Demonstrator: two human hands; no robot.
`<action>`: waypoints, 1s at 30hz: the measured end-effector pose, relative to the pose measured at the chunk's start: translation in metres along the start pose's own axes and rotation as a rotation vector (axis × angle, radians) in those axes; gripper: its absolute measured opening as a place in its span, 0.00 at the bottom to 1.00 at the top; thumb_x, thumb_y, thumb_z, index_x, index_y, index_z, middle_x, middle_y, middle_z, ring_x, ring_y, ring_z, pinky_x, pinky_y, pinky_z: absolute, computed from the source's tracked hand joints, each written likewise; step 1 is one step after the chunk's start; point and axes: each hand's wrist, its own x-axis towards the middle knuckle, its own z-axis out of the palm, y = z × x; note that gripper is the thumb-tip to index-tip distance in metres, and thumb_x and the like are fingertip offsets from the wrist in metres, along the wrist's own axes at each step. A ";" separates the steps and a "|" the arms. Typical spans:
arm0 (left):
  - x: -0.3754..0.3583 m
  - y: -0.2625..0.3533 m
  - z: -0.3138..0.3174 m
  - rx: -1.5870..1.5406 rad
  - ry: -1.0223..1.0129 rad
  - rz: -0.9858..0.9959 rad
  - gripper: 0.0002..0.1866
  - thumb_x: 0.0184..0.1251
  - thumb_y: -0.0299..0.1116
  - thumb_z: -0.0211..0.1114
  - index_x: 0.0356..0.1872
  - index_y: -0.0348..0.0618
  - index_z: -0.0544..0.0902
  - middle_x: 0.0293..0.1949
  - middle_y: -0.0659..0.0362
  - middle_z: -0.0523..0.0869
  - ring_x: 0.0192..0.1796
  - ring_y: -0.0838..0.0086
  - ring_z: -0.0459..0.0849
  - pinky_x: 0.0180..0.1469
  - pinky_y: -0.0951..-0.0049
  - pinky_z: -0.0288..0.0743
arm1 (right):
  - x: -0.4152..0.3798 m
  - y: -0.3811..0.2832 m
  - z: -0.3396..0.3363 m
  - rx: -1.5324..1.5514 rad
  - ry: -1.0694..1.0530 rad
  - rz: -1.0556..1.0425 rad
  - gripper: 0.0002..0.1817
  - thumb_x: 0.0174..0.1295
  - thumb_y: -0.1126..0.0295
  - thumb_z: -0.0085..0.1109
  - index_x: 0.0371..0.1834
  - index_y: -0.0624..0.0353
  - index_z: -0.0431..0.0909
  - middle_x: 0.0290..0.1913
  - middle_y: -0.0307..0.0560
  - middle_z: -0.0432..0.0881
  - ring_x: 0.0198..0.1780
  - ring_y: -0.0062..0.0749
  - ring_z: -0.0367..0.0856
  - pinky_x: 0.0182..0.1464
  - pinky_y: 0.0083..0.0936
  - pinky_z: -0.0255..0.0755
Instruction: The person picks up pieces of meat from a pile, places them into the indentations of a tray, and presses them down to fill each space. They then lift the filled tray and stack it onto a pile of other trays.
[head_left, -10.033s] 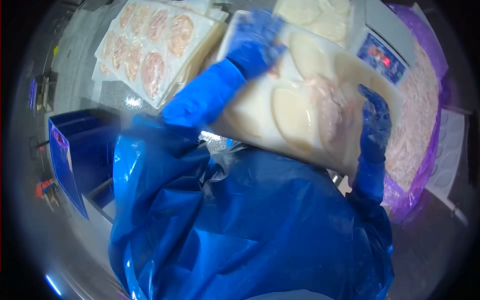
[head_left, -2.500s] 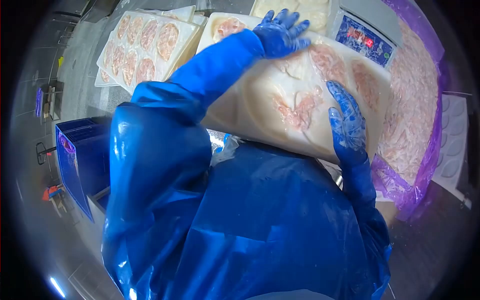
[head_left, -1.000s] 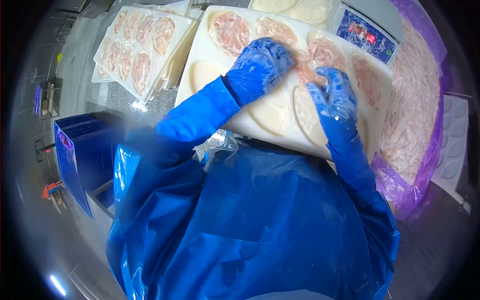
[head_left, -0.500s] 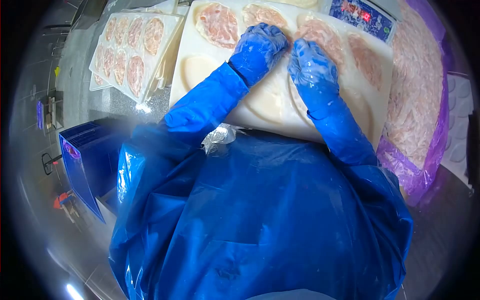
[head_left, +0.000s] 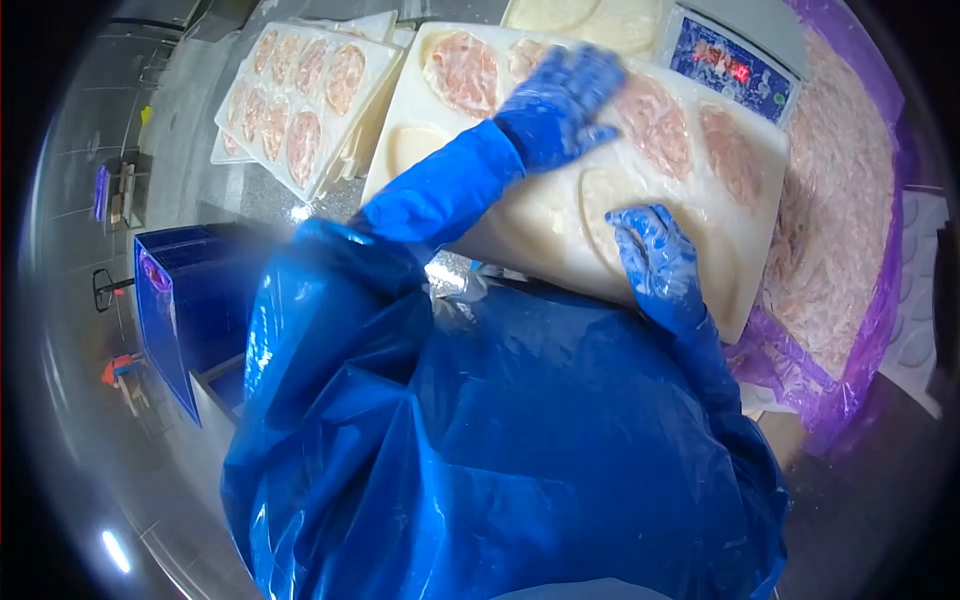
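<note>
A white tray [head_left: 480,215] with oval hollows lies before me. Flattened pinkish raw meat fills its far row, including one portion [head_left: 460,74] at left and another [head_left: 735,155] at right; the near-row hollows are bare. My left hand [head_left: 565,105], blue-gloved and slightly blurred, lies palm down over the second far hollow with fingers apart, hiding part of its meat. Above the near row is my right hand [head_left: 656,262], its glove smeared with whitish residue. Its fingers are curled in, and whether anything is inside cannot be made out.
At left stands a stack of white trays [head_left: 330,185], the top one holding meat ovals. A scale with a lit red display [head_left: 720,65] is behind my tray. Purple film [head_left: 870,340] surrounds a heap of raw meat [head_left: 835,200] at right. A blue bin [head_left: 175,315] stands lower left.
My left hand has gone from a closed fist to spread fingers over the far row. My right hand has drawn back toward me, off the far-row meat. The view has shifted slightly.
</note>
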 end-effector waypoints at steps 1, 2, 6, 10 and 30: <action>-0.004 -0.008 0.004 -0.040 0.096 -0.106 0.38 0.79 0.56 0.52 0.82 0.49 0.56 0.82 0.47 0.55 0.84 0.47 0.48 0.81 0.42 0.38 | 0.000 0.001 -0.001 0.027 -0.016 0.024 0.10 0.66 0.82 0.61 0.49 0.60 0.81 0.42 0.53 0.81 0.44 0.50 0.83 0.47 0.34 0.77; -0.010 -0.009 0.004 -0.039 0.088 -0.102 0.38 0.79 0.56 0.52 0.82 0.49 0.56 0.82 0.47 0.55 0.84 0.47 0.48 0.81 0.42 0.38 | -0.002 0.000 -0.002 0.033 -0.011 0.029 0.10 0.66 0.82 0.61 0.49 0.60 0.81 0.42 0.53 0.81 0.44 0.50 0.83 0.47 0.34 0.77; -0.016 -0.009 -0.001 -0.050 0.243 -0.311 0.40 0.78 0.56 0.53 0.82 0.45 0.55 0.83 0.45 0.52 0.84 0.47 0.45 0.81 0.42 0.35 | -0.001 0.000 -0.005 0.090 -0.030 0.065 0.10 0.67 0.82 0.60 0.49 0.59 0.81 0.42 0.53 0.81 0.43 0.46 0.83 0.47 0.31 0.77; 0.005 0.074 0.029 -0.190 0.148 -0.230 0.43 0.75 0.58 0.56 0.81 0.43 0.56 0.81 0.39 0.53 0.83 0.41 0.46 0.81 0.41 0.35 | -0.001 0.007 -0.007 0.137 -0.045 -0.006 0.11 0.66 0.84 0.59 0.50 0.60 0.81 0.42 0.51 0.81 0.41 0.40 0.84 0.45 0.30 0.77; 0.024 -0.019 0.011 -0.186 0.244 -0.219 0.39 0.79 0.56 0.51 0.82 0.45 0.57 0.82 0.45 0.55 0.84 0.45 0.48 0.81 0.42 0.35 | -0.003 0.011 -0.022 0.303 -0.134 0.051 0.14 0.63 0.86 0.59 0.48 0.59 0.82 0.42 0.48 0.83 0.42 0.38 0.84 0.47 0.29 0.78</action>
